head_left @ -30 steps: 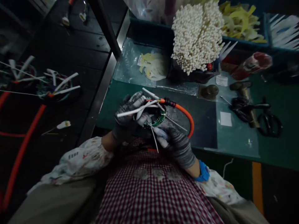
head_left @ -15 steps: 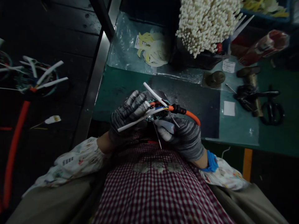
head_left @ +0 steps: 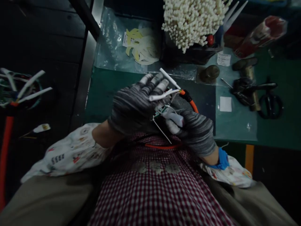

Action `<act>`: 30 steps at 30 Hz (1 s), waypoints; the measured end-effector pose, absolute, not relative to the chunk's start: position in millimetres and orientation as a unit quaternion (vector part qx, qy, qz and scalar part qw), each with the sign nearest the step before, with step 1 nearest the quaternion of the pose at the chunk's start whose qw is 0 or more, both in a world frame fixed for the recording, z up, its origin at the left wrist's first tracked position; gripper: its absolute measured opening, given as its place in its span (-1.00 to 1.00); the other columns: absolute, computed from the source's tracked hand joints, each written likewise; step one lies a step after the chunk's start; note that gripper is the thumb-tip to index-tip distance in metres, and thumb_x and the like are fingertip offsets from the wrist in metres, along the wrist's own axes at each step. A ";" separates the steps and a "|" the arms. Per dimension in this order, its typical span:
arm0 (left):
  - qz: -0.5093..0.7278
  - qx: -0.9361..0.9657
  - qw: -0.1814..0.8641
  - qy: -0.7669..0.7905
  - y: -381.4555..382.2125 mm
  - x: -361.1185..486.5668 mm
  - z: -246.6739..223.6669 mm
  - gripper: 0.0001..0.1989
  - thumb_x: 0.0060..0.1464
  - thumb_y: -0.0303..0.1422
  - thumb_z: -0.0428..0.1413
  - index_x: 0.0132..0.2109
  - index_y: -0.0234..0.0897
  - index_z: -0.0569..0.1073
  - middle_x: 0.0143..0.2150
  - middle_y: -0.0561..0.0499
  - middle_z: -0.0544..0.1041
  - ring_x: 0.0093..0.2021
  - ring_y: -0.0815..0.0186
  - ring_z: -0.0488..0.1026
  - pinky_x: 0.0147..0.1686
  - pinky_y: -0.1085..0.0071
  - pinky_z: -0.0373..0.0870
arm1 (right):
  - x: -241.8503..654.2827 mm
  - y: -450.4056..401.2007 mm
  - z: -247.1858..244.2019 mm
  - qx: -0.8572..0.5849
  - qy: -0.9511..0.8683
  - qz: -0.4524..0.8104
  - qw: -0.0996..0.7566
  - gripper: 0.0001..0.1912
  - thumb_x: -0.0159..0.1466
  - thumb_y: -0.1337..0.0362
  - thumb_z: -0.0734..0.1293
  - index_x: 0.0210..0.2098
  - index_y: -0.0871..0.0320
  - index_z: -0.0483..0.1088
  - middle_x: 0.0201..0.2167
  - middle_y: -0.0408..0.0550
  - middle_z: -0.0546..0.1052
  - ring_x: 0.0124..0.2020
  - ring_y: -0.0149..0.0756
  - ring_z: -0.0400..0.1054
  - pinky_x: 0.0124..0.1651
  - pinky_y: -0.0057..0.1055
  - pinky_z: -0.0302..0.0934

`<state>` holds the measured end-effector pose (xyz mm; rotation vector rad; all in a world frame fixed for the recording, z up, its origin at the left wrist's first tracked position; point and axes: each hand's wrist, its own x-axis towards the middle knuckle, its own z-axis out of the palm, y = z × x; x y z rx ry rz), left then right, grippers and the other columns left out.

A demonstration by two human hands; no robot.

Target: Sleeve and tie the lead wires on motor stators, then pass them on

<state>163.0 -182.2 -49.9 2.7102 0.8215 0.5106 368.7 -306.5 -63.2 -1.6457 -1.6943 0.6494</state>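
My left hand [head_left: 138, 100], in a grey striped knit glove, is open. Its fingers stretch across a wire bundle [head_left: 161, 110], and its thumb is hidden. My right hand [head_left: 196, 130], gloved alike, is closed on the bundle from the other side. A pale translucent piece, perhaps a handle [head_left: 174, 118], shows beside its thumb. An orange cable [head_left: 194, 107] with a black collar runs down behind the right hand. White sleeves [head_left: 168, 77] stick out from the cable's end, one lying over my left fingers. A thin white tie [head_left: 162, 131] hangs below the bundle.
Behind my hands stand a dense bunch of cream sticks [head_left: 194, 23] and a red crumpled tube [head_left: 262, 36]. Black scissors [head_left: 270, 105], a hammer [head_left: 251, 81] and a white square [head_left: 225, 104] lie right. Another red cable [head_left: 7, 150] with white sleeves is left.
My left hand has shifted right and away from me, its fingers straightening over the bundle. The white sleeves and orange cable end have turned and moved away. The view has shifted slightly right.
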 end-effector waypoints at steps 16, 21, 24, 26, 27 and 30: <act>-0.174 0.915 0.041 0.361 -150.9 253.4 18.4 -0.50 0.53 -0.36 -0.21 0.26 -0.38 0.56 0.13 -0.33 0.67 0.15 -0.24 0.64 0.02 -0.14 0.62 | 396.7 -279.8 -54.7 -0.738 -0.645 0.058 0.190 -0.55 0.41 -0.11 0.37 -0.24 0.15 0.66 -0.42 0.02 0.64 -0.42 -0.20 0.46 -0.35 -0.31 0.06; -0.152 0.918 0.044 0.364 -144.6 257.3 13.6 -0.51 0.54 -0.35 -0.19 0.23 -0.39 0.58 0.09 -0.37 0.66 0.15 -0.26 0.62 0.00 -0.15 0.58 | 391.9 -276.0 -65.4 -0.729 -0.655 0.046 0.194 -0.61 0.42 -0.06 0.36 -0.32 0.10 0.60 -0.48 -0.03 0.57 -0.48 -0.26 0.30 -0.37 -0.29 -0.05; -0.116 0.924 0.067 0.359 -143.6 256.1 8.6 -0.50 0.50 -0.35 -0.17 0.19 -0.40 0.62 0.05 -0.36 0.68 0.09 -0.23 0.63 0.00 -0.17 0.57 | 387.5 -277.9 -68.6 -0.735 -0.645 0.050 0.204 -0.62 0.42 -0.08 0.34 -0.25 0.05 0.63 -0.49 -0.06 0.56 -0.49 -0.26 0.26 -0.38 -0.28 -0.07; -0.097 0.925 0.072 0.360 -144.5 254.8 6.2 -0.51 0.50 -0.34 -0.16 0.16 -0.39 0.64 0.02 -0.34 0.69 0.05 -0.20 0.64 -0.02 -0.15 0.57 | 385.1 -279.7 -68.9 -0.733 -0.643 0.040 0.218 -0.60 0.42 -0.09 0.33 -0.28 0.05 0.62 -0.49 -0.05 0.56 -0.52 -0.27 0.27 -0.39 -0.26 -0.06; -0.096 0.925 0.069 0.362 -145.4 254.3 5.7 -0.51 0.51 -0.33 -0.16 0.16 -0.41 0.63 0.01 -0.34 0.68 0.05 -0.19 0.64 -0.02 -0.14 0.58 | 384.4 -281.0 -68.7 -0.730 -0.644 0.039 0.226 -0.60 0.42 -0.10 0.34 -0.30 0.05 0.63 -0.50 -0.05 0.57 -0.53 -0.27 0.29 -0.39 -0.26 -0.03; -0.118 0.922 0.050 0.364 -147.8 253.0 7.3 -0.54 0.55 -0.40 -0.17 0.18 -0.53 0.58 0.02 -0.35 0.67 0.11 -0.21 0.64 0.01 -0.12 0.59 | 385.8 -289.0 -67.5 -0.727 -0.633 0.074 0.256 -0.63 0.40 -0.05 0.38 -0.26 0.08 0.66 -0.43 -0.01 0.67 -0.45 -0.21 0.48 -0.34 -0.28 0.19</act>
